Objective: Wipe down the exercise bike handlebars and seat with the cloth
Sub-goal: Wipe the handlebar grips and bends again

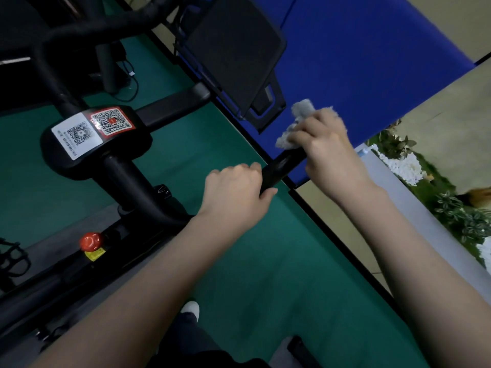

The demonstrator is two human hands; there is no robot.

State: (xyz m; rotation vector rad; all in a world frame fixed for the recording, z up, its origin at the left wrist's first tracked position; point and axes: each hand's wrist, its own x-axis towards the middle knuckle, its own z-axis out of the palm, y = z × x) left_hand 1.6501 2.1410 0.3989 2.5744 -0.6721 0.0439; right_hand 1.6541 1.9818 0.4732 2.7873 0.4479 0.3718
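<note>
A black handlebar grip (279,168) of the exercise bike runs diagonally between my two hands. My left hand (236,189) grips its near end, fingers curled round the bar. My right hand (324,144) holds a grey fluffy cloth (299,115) wrapped over the far end of the same grip. The bike's black centre hub (95,139) carries two QR-code stickers at the left. The far handlebar loop (79,33) curves across the top left. The seat is not in view.
A black tablet holder (233,57) stands behind the handlebar. A red knob (91,241) sits on the bike frame at lower left. Green floor matting (239,261) lies below, blue mats (358,62) to the right, a planter with plants (451,213) at far right.
</note>
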